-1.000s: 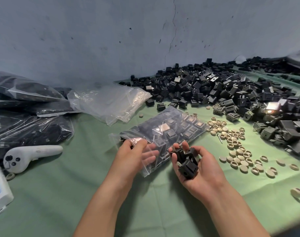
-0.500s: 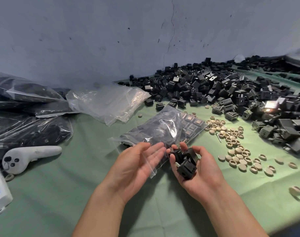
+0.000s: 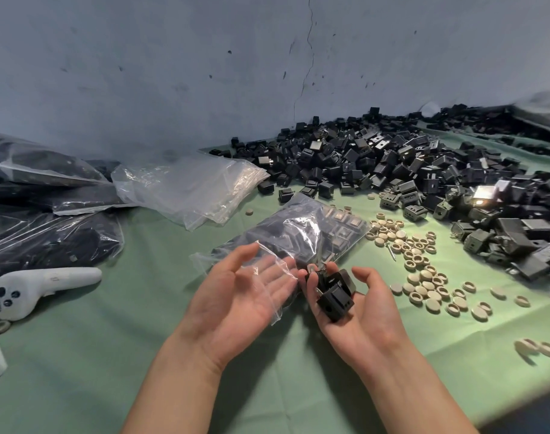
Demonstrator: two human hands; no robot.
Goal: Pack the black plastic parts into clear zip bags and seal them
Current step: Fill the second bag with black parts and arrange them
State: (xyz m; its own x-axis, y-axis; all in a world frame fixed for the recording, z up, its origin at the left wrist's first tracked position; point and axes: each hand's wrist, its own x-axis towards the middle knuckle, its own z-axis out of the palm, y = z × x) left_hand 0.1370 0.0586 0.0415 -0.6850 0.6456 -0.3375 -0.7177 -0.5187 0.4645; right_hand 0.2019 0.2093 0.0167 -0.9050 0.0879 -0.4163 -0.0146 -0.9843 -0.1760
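So, we lose our pinch on the bag mouth

Our left hand (image 3: 236, 296) now lies spread, palm up and fingers straight, where a second ago it pinched the mouth of the zip bag (image 3: 298, 233); the loose clear flap just drapes over our fingertips. Our right hand (image 3: 370, 321) keeps its fingers curled around a clump of black parts (image 3: 334, 296), right beside that flap. The bag lies part-filled and unsealed on the green bench (image 3: 142, 355), with the big pile (image 3: 392, 164) of loose parts behind it. We reckon the mouth needs reopening before this handful goes in.
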